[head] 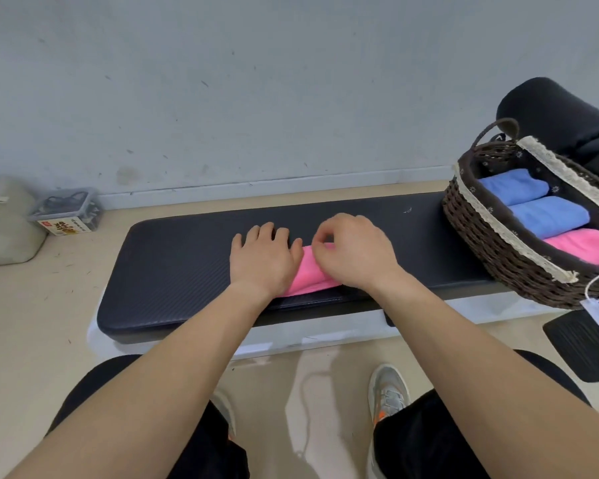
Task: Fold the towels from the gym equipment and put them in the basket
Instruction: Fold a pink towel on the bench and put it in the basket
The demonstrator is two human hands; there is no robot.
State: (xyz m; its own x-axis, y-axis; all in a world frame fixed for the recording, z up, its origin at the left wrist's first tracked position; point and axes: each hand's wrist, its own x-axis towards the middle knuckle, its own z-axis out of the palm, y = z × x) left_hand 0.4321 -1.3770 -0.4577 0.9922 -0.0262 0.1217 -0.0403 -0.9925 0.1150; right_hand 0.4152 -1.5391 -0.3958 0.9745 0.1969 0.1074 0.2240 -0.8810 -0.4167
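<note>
Bare forearms reach out over black-clad knees and a grey shoe [388,392] to the worktop [187,261], a black padded bench. On it, near the front edge, lies a pink towel [308,276], doubled into a narrow strip. Left grip [263,257] lies flat with straight fingers, pressing the strip's left end. Right grip [357,250] is curled, thumb and forefinger seemingly pinching the far edge. At the worktop's right end sits the basket [481,233], holding two folded blue towels [550,216] and a second pink towel [581,245] side by side. So three look done and this one is mid-fold. I judge it needs a last fold, then a move right into the basket. No other loose towel shows in view
</note>
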